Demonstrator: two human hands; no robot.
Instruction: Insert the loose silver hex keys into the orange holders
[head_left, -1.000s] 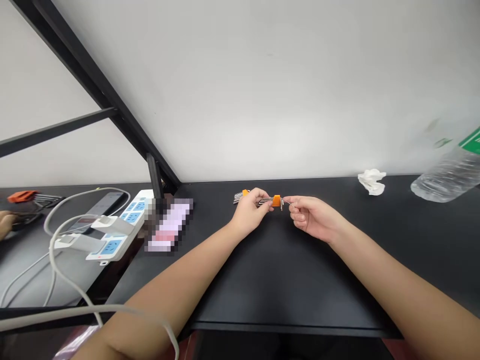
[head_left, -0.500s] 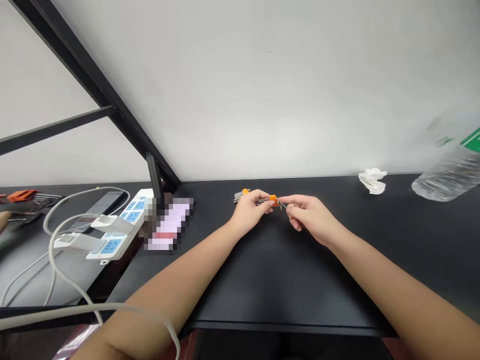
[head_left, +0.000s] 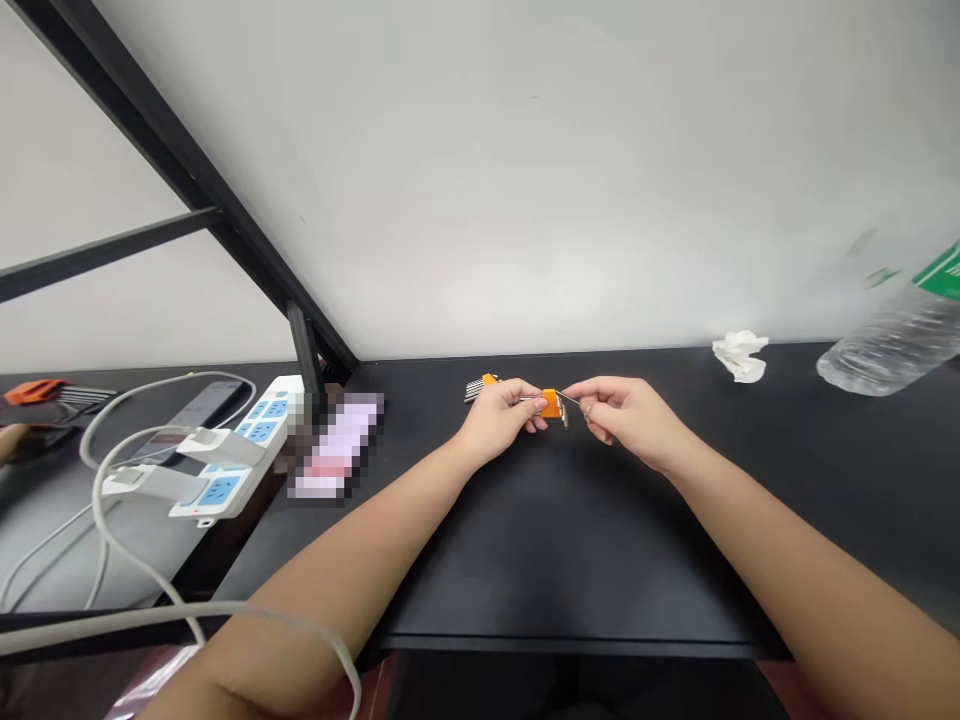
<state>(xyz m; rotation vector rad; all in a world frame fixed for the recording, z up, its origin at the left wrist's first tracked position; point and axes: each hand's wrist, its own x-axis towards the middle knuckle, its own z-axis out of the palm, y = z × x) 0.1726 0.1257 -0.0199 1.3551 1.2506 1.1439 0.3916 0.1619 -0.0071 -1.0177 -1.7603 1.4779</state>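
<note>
My left hand (head_left: 501, 422) is closed around a set of metal hex keys in an orange holder (head_left: 552, 403), held just above the black table (head_left: 570, 560) near the wall. My right hand (head_left: 628, 420) pinches a thin hex key (head_left: 573, 399) at the holder's right end between thumb and fingertips. Behind my left hand, more hex keys with an orange piece (head_left: 480, 385) lie on the table.
A crumpled white tissue (head_left: 741, 355) and a clear plastic bottle (head_left: 892, 350) on its side lie at the back right. At the left are a white power strip (head_left: 232, 455) with cables, a blurred pink object (head_left: 337, 445), a black diagonal frame bar (head_left: 180, 170) and another orange tool set (head_left: 34, 392).
My right hand moved in to the orange holder and now pinches a thin key at its end. The view drifted slightly; my left hand keeps its hold.
</note>
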